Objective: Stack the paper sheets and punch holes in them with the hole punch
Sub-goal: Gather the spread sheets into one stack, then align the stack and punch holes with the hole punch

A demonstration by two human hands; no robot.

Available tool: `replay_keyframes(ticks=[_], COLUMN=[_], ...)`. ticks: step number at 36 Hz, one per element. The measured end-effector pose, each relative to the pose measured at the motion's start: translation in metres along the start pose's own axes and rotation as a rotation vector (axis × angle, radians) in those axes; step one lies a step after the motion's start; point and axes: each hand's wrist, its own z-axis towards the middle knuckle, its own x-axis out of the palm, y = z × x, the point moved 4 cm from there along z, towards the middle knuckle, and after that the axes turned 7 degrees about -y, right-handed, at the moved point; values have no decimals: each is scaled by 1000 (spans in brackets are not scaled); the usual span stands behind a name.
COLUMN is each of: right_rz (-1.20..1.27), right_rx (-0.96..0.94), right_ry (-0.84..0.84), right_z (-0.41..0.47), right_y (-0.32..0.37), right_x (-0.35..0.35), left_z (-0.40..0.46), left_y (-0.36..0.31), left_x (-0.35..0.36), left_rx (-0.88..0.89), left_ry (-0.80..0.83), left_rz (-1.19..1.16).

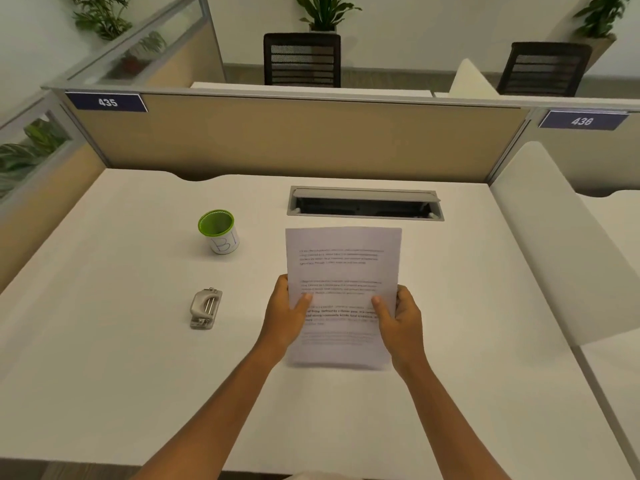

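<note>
Gripping paper sheets (343,271), both hands

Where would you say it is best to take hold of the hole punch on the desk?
Probably across the hole punch's domed lever, coming from above with the left hand, which is nearer. It lies flat, apart from the paper sheets, its narrow sides clear for fingers.

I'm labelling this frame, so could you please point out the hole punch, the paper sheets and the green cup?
hole punch (204,308), head view, on its lever.
paper sheets (343,268), head view, upper printed area.
green cup (223,242), head view, white side.
</note>
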Motion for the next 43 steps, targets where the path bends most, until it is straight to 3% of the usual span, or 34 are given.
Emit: replay_keyframes(ticks=[9, 14, 18, 24, 28, 32, 39, 43], right_rz=[-127, -160, -266, -374, -385, -347, -202, -23], right_rx=[307, 344, 344, 339, 349, 353, 300, 244], right_ry=[98, 84, 71, 36, 20, 3, 26, 27], right_z=[-13, -19, -21, -22, -22, -24, -27, -27], right_y=[-35, -50, -62, -72, -75, -73, -47, -15], right_x=[22, 35, 43, 49, 50, 48, 47, 48], left_z=[2, 7, 20, 46, 55, 44, 18, 22], left_y=[42, 62, 71, 63, 63, 64, 71, 49], left_x=[-30, -50, -87, -169, -200, -183, -102, -81], left_rx=[-297, -344, -308, -56, 10, 36, -274, -226], left_ry=[-105, -86, -166, -408, -455, -348, 100, 152], left_rz=[-27, 76, 227, 574, 613, 407, 76, -25])
